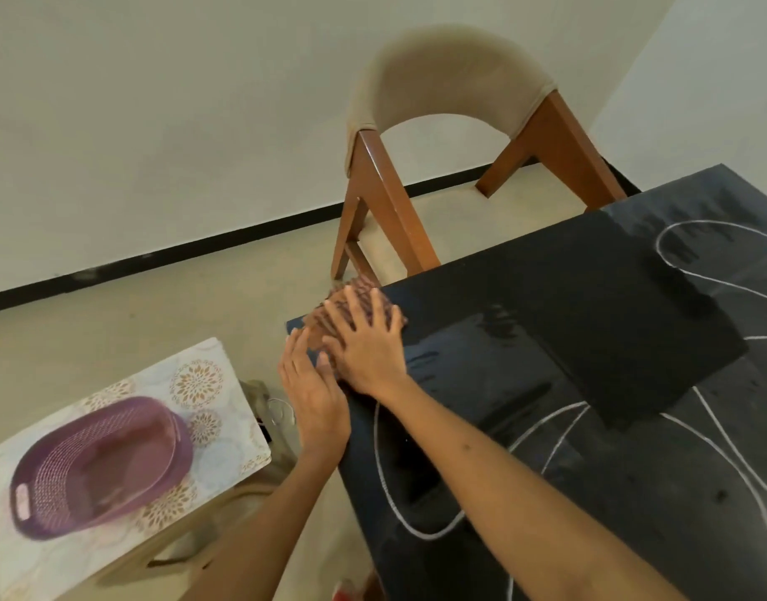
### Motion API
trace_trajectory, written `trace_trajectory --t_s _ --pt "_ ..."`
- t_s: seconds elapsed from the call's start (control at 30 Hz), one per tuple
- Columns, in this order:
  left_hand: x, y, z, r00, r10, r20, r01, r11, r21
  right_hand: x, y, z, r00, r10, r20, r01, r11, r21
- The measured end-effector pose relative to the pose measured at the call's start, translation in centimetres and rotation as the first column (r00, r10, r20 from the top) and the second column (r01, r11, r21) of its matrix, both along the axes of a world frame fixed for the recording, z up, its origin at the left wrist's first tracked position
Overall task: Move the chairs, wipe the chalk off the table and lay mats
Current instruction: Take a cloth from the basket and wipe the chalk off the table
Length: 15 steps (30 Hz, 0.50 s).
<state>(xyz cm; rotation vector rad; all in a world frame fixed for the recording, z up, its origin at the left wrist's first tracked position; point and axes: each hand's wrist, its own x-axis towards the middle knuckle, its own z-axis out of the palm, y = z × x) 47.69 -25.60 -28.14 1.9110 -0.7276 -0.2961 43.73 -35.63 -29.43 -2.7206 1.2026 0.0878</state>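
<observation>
Wiping is judged partly done: a brown ribbed cloth (355, 314) at the black table's (568, 297) near-left corner is pressed by the flat, spread right hand (368, 344), w/ the left hand (314, 392) flat-fingered at the table edge just beside it; white chalk lines (416, 527) remain, the beige wood-legged chair (455, 136) stands clear, no mats seen.

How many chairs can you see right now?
1. The chair stands at the table's far edge, beige curved back toward the wall. Others may sit outside the frame.
</observation>
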Motion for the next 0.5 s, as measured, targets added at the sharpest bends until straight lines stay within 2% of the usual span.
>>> trace_trajectory --t_s 0.13,0.27,0.33,0.5 --pt "0.1 1.6 0.0 0.993 0.04 -0.111 -0.045 0.998 -0.047 2.1 2.8 0.3 0.981 0.187 -0.042 -0.187 0.982 0.011" --pt "-0.4 2.6 -0.3 0.996 -0.015 -0.087 0.013 1.0 -0.016 0.7 2.8 0.6 0.978 0.207 -0.038 -0.208 0.978 -0.012" --pt "-1.0 2.9 -0.4 0.998 -0.035 -0.054 0.036 0.999 0.021 -0.3 2.2 0.7 0.988 0.152 -0.029 -0.153 0.988 -0.011" --pt "-2.9 2.9 -1.0 0.995 -0.084 0.058 0.076 0.989 0.127 -6.2 -2.2 0.4 0.989 -0.142 -0.043 0.143 0.99 0.007"
